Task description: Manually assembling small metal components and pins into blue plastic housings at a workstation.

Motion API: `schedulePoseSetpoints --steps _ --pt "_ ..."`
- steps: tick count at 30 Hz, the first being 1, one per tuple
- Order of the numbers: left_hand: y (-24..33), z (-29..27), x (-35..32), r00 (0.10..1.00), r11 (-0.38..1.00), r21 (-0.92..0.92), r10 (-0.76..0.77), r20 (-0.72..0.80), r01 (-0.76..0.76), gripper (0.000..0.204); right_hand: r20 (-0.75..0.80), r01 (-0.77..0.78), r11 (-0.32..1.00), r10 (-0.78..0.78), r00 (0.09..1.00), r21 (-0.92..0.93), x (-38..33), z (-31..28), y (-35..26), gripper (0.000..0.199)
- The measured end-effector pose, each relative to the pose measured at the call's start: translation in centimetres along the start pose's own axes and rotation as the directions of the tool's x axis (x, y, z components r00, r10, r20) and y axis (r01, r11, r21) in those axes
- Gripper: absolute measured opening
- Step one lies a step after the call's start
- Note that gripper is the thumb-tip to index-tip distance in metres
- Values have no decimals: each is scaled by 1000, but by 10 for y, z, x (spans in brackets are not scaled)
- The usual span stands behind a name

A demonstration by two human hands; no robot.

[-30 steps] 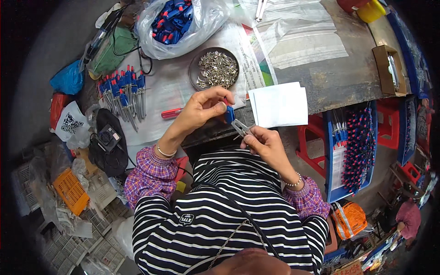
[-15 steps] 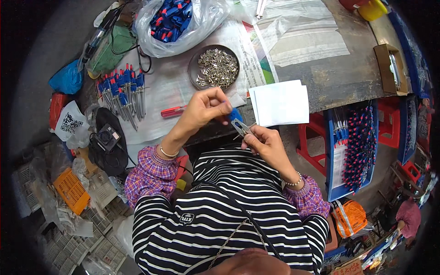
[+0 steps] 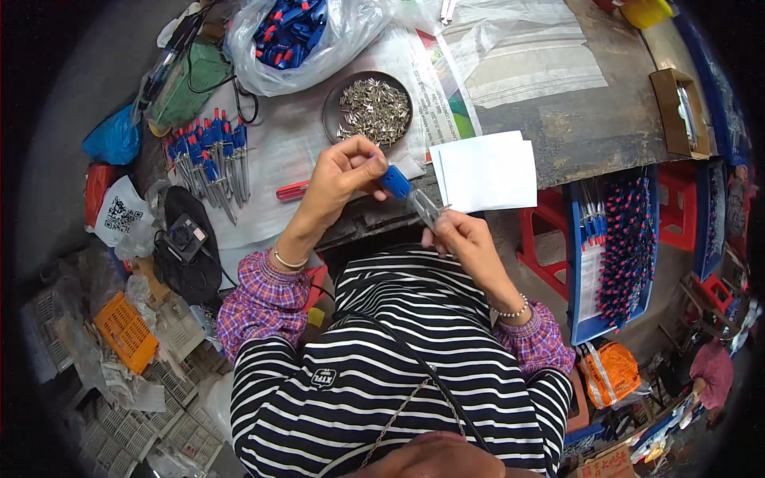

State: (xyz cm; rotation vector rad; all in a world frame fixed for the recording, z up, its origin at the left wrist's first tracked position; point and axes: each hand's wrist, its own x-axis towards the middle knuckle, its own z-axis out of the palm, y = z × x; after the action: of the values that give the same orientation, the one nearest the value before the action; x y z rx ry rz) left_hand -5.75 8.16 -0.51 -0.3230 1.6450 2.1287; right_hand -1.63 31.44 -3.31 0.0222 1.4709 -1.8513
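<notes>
My left hand (image 3: 339,175) pinches a small blue plastic handle (image 3: 395,182) between thumb and fingers. A slotted metal strip (image 3: 423,208) lies in line with it, its far end at the handle; whether it is inside cannot be made out. My right hand (image 3: 468,245) closes on the strip's near end. Just beyond them, a dark round dish (image 3: 327,119) holds many small silvery rivet-like pins (image 3: 376,111). Left of my left hand lies a red-handled tool (image 3: 292,191), partly covered by my wrist.
At the left are blue-and-red-handled metal pieces (image 3: 211,151). A clear bag (image 3: 351,32) of blue-and-red parts stands behind the dish. White papers (image 3: 490,171) lie right of my hands. A blue tray (image 3: 588,307) of similar pieces stands beside red stools (image 3: 546,227).
The blue handle shows more fully between my hands, and the metal strip has turned into line with it. My left hand has shifted slightly left and away from me.
</notes>
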Motion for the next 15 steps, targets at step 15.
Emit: schedulePoseSetpoints --steps 15 --pt "3 6 2 1000 1000 24 -2 -18 3 19 -12 -116 987 118 993 115 -3 5 -19 14"
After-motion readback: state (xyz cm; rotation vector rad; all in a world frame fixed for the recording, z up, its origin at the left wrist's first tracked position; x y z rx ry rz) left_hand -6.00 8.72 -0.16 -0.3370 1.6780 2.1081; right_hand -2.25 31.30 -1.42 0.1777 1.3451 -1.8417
